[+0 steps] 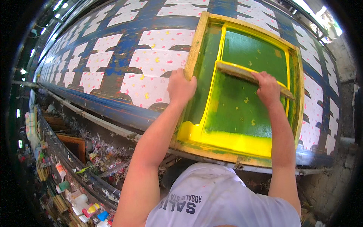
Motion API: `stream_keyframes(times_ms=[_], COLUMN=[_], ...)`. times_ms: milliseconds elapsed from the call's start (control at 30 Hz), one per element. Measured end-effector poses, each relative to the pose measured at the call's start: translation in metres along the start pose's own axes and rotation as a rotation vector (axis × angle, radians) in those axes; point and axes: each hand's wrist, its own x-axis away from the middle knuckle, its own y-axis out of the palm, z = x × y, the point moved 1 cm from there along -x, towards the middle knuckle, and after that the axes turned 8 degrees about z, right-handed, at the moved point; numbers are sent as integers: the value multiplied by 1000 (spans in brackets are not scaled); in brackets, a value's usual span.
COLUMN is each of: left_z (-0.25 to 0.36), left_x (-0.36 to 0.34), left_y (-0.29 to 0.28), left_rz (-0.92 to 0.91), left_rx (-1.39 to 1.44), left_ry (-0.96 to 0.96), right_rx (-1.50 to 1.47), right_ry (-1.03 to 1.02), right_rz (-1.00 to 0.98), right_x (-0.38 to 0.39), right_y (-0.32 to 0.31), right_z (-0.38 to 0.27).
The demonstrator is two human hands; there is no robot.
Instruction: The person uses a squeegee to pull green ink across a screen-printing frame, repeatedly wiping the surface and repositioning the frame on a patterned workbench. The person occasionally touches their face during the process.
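A wooden-framed printing screen (299, 72) with green mesh (236, 117) lies on the long table. My left hand (180, 86) is closed around the left rail of its frame. In my right hand (268, 89) is a long wooden squeegee (236, 72), gripped near its right part and set across the mesh at a slight slant. Yellow ink (242, 143) pools along the near end of the mesh, runs in lines up both sides and edges the squeegee. Small printed shapes show on the mesh. The squeegee's blade edge is hidden.
White cut pieces (159, 60) with small pink and yellow prints lie in rows on the blue table (128, 38). A metal rail (102, 123) runs along the table's near edge. Below left are scraps (109, 151), a wooden frame (75, 145) and a shelf of bottles (60, 170).
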Motion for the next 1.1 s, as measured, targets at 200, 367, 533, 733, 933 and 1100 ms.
stream_keyframes(times_ms=[200, 367, 533, 733, 933, 1100], left_z=[2, 1, -3, -11, -7, -1], left_x=[1, 3, 3, 1, -1, -2], left_y=[3, 5, 10, 16, 13, 8], left_rz=[42, 70, 96, 117, 123, 67], left_rx=[-38, -37, -42, -48, -52, -93], left_ry=[16, 33, 50, 97, 119, 61], right_rx=[33, 5, 44, 113, 10, -14], right_ry=[-29, 39, 23, -139, -97, -50], right_rz=[18, -76, -96, -198, -314, -392], right_x=[-106, -188, -226, -233, -188, -102], right_y=[66, 98, 131, 129, 68, 9], right_z=[86, 144, 182, 201, 140, 72])
